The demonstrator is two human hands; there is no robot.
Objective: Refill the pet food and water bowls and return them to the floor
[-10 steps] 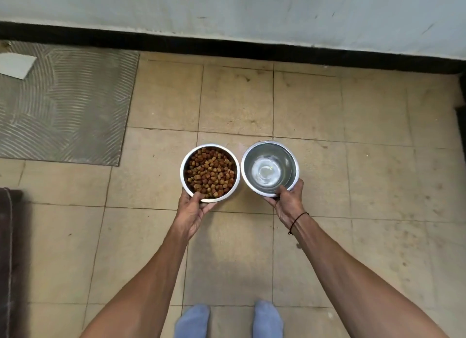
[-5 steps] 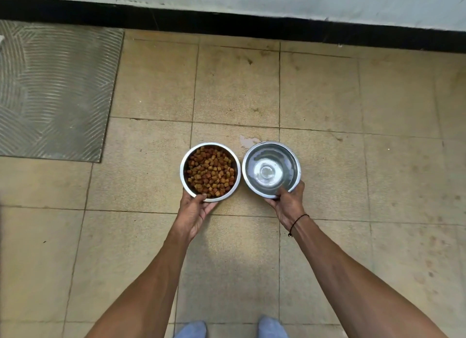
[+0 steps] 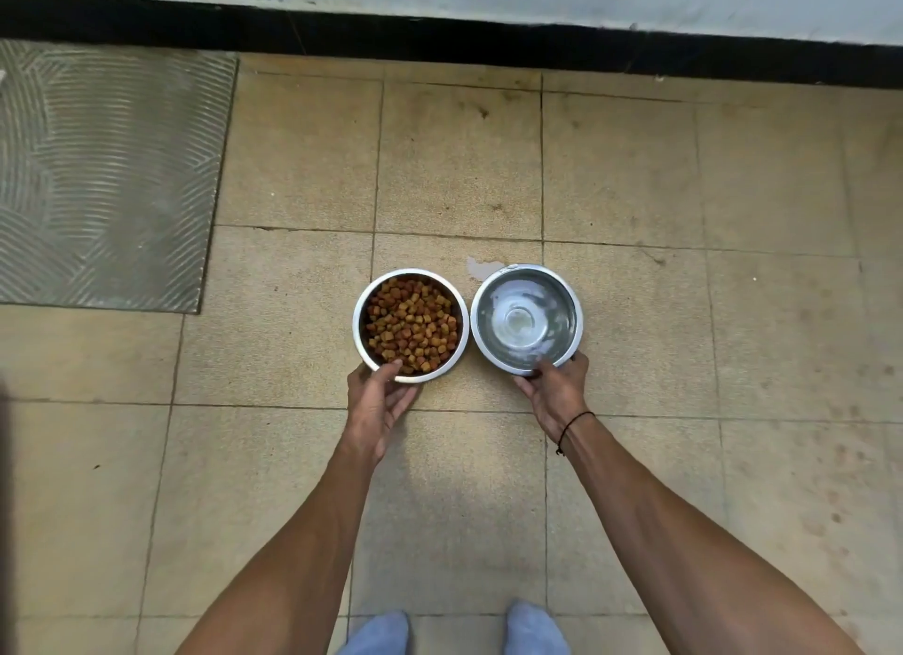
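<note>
kibble bowl [image 3: 410,326]: lower than before, left hand [image 3: 378,400] pinching near rim
water bowl [image 3: 526,318]: right hand [image 3: 554,390] pinching rim
floor [image 3: 635,190]: set-down imminent

Both bowls are polished metal, likely steel. The food bowl [image 3: 411,325] has a bright, smooth rim and holds dry brown kibble [image 3: 413,327] with a matt, rough look. The water bowl [image 3: 526,319] shines inside, its glossy wall blurred by the clear water in it. The floor [image 3: 635,312] is beige tile, matt and gritty, stained in places, with dark grout lines. A small wet patch [image 3: 476,269] glistens by the water bowl. The mat [image 3: 105,175] is grey with ridged curves, perhaps rubber. A thin dark cord [image 3: 572,429] rings the right wrist.
</note>
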